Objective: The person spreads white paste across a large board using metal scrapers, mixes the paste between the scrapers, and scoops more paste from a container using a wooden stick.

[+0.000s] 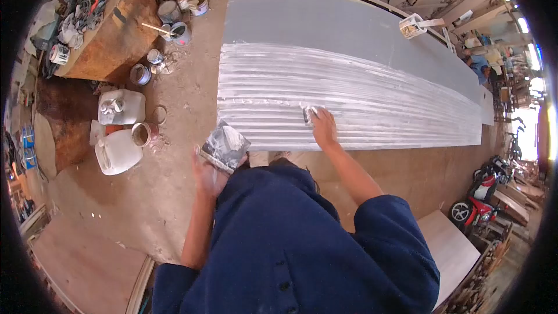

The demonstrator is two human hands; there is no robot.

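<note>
My left hand (pixel 209 175) is closed round the edge of a flat grey filler board (pixel 224 148) with white paste smeared on it, held just off the near left corner of a large panel. In my right hand (pixel 324 127) is a small dark-edged scraper (pixel 306 116), partly hidden by my fingers and pressed to the panel's surface. The panel (pixel 314 17) is plain grey on its far side. Its near side carries long streaked bands of white paste (pixel 349 87), and a ragged ridge of paste (pixel 261 102) runs left of the scraper.
A tub with a stick (pixel 411 26) stands on the panel's far edge. To the left on the floor are white jugs (pixel 120 152), an open bucket (pixel 144 134) and several paint cans (pixel 139 74). A red motorbike (pixel 479 203) is parked at the right, near a pale board (pixel 444 250).
</note>
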